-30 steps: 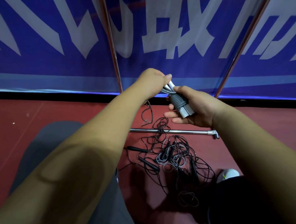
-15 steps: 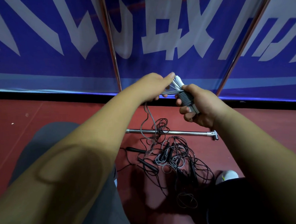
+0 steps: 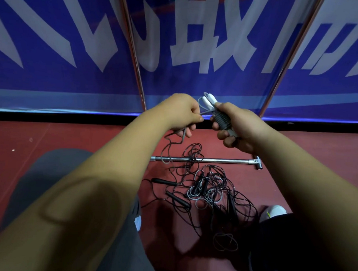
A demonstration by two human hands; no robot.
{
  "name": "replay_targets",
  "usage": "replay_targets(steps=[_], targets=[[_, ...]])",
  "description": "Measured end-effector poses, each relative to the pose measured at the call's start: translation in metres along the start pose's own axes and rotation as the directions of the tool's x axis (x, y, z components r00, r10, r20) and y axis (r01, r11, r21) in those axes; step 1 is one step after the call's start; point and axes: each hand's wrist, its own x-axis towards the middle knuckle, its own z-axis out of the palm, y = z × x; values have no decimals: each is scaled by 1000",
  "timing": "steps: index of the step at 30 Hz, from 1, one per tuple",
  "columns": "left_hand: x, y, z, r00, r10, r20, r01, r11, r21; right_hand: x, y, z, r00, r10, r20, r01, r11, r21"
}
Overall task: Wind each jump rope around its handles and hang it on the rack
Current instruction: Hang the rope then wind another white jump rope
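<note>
The right hand (image 3: 236, 126) is curled tight round the two handles (image 3: 222, 120), held side by side as one bundle, with grey turns already lying over their ribbed middle. Just beside it, the left hand (image 3: 181, 112) pinches the grey cord (image 3: 205, 112) between thumb and forefinger and draws it taut to the bundle. Both hands are raised in front of the blue banner (image 3: 54, 35), between the two rack poles (image 3: 134, 54).

Below the left hand the cord hangs slack, loops down to the red floor (image 3: 70, 138) and crosses the chrome bar (image 3: 214, 160) lying there. Nearer the person sits a tangle of black ropes (image 3: 208, 190).

The likely trouble is that slack tail: it could catch on the bar or drag into the black tangle, and a jerk would then loosen the turns. If the left hand eases off, the turns may slide toward the bare white ends. A weak right grip could let the handles splay.

The bundle's long axis runs on a slant, its white tips pointing up, away and slightly left toward the banner, and its butt ends down toward the person.
</note>
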Motion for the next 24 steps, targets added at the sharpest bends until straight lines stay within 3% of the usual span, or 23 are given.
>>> replay_targets(steps=[3,6,8,10,14,16,20,24], targets=[[-1,3,3,998,-19,-61,12,993,-118,-1,-1,1,1000,-5,10,5,999,40],[-5,4,0,999,-34,-30,24,958,-287,-2,-3,1,1000,-14,6,13,997,75],[-9,2,-2,1000,-20,-8,17,951,-309,-5,-4,2,1000,-19,7,19,997,77],[-12,0,-5,1000,8,-17,-12,969,-247,-6,-5,3,1000,-14,25,12,997,73],[-20,0,-7,991,65,-118,-53,993,101,-8,-4,8,999,-16,42,13,997,70],[-22,-3,-6,987,88,-134,-74,992,104,-8,-5,10,999,-35,23,33,996,77],[-23,-6,-4,995,100,-5,-98,973,-210,-8,-8,7,998,-49,-28,52,993,110],[-23,-12,-11,978,142,151,-103,964,-245,-8,-9,4,997,-49,-53,55,990,130]])
